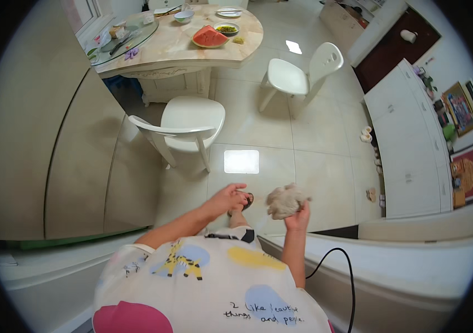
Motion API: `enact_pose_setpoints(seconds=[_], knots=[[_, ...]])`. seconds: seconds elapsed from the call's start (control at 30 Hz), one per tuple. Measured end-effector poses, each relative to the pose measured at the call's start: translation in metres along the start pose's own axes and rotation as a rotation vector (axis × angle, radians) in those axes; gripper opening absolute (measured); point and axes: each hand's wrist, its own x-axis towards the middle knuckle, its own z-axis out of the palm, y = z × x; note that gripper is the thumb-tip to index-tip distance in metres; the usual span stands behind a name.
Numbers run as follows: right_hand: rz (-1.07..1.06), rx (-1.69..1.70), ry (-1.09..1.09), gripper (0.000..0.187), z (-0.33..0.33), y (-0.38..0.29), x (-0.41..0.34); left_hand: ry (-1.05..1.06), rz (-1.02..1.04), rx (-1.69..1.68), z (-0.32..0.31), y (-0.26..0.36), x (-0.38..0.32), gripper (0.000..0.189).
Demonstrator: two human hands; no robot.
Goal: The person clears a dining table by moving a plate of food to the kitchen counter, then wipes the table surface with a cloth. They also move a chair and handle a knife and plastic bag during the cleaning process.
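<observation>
My right hand [299, 216] holds a crumpled greyish-beige cloth [285, 201] above the tiled floor, with the fingers partly hidden beneath it. To its left, my left hand [231, 198] holds nothing, its fingers apart over my sandalled foot [248, 200]. Farther ahead stands a marble-topped table [170, 50], which bears a cut wedge of watermelon [210, 36], a dish of food in yellowish liquid [227, 28], a bowl [184, 16] and a plate with chopsticks [229, 12]. A knife [120, 45] lies on the round glass turntable [147, 38] at the table's left.
One white chair [192, 116] stands ahead to the left, another [288, 77] right of the table. Tall cabinet panels [82, 158] line the left side. A white cabinet [407, 145] stands at the right, with shoes [366, 134] beside it. A black cable [352, 283] loops near my right arm.
</observation>
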Motion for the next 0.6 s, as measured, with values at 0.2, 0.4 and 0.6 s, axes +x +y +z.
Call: enact_pose_setpoints(seconds=[0.2,0.4,0.6], knots=[[-0.048,0.194,0.039,0.048,-0.066,-0.124,0.106,0.177,0.049,-0.031,-0.018,0.082,0.101,0.044],[-0.12,0.129,0.305,0.046,-0.027,-0.169,0.166,0.199,0.046,-0.118,-0.021,0.118,0.182,0.035],[-0.013,0.211,0.299,0.044,-0.03,-0.155,0.246,0.206,-0.077,-0.213,-0.037,0.14,0.247,0.028]])
